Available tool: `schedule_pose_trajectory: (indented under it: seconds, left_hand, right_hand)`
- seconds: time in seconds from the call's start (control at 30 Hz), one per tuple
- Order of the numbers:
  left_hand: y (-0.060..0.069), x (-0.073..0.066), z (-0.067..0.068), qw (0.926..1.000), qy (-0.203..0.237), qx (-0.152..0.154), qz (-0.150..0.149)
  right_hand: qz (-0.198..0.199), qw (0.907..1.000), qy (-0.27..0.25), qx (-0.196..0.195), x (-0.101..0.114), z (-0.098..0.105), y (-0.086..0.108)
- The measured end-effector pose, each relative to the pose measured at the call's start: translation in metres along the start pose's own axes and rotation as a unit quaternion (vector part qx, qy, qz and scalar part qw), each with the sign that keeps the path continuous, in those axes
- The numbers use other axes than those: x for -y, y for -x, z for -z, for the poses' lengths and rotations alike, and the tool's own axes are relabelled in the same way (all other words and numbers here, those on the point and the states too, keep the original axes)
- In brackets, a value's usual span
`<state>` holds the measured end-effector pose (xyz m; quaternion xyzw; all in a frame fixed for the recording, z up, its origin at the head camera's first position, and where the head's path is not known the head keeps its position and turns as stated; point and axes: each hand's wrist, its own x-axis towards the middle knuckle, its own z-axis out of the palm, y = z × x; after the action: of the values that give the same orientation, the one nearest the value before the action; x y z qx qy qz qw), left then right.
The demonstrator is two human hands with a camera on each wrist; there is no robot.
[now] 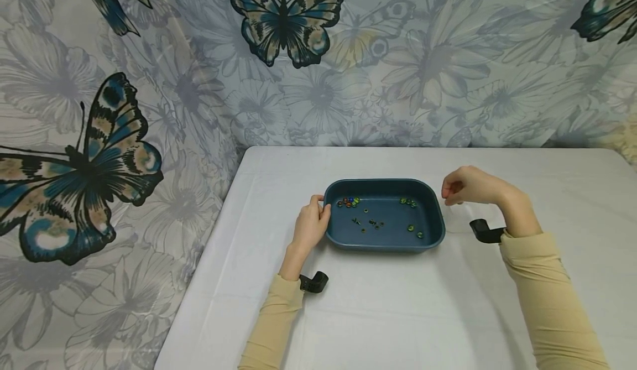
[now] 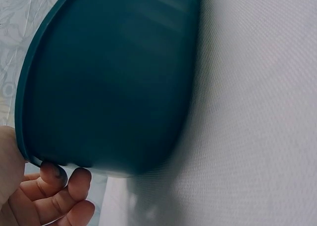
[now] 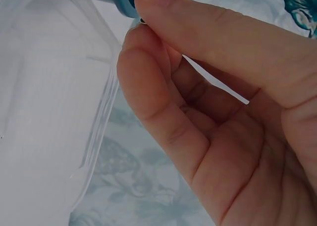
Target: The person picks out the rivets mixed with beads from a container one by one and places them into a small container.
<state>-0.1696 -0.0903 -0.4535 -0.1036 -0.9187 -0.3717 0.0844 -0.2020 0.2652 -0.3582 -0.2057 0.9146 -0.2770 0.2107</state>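
Right hand (image 3: 225,127), fingers together, pinches a speck (image 3: 143,21) beside a box (image 3: 49,82); left hand (image 1: 309,223) clamps fingers on the tray (image 1: 388,243) of beads (image 1: 402,201), near the table's (image 1: 398,309) far edge.

The place looks like a closed-in corner arranged for filmed tabletop work, though whether it lies in a home, a studio or elsewhere cannot be told. A patterned covering (image 1: 318,115) lines the back and left side, printed with pale grey flowers and large teal and black butterflies (image 1: 283,19), which gives a homely, decorative look. A table (image 1: 398,314) stands against it, spread with a white cloth (image 2: 257,112) whose weave shows in the left wrist view. The blue tray (image 1: 393,210) of small shiny pieces (image 1: 348,202) suits a craft table, while black wrist cameras (image 1: 314,282) point to a recording setup.
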Motion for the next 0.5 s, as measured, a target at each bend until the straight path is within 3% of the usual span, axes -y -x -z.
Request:
schedule_pose_trajectory:
  seconds: [0.5]
  left_hand:
    - [0.0001, -0.0001, -0.0006, 1.0000, 0.000, -0.004, -0.004]
  right_hand:
    - [-0.010, 0.9998, 0.004, -0.014, -0.0062, 0.0020, 0.0072]
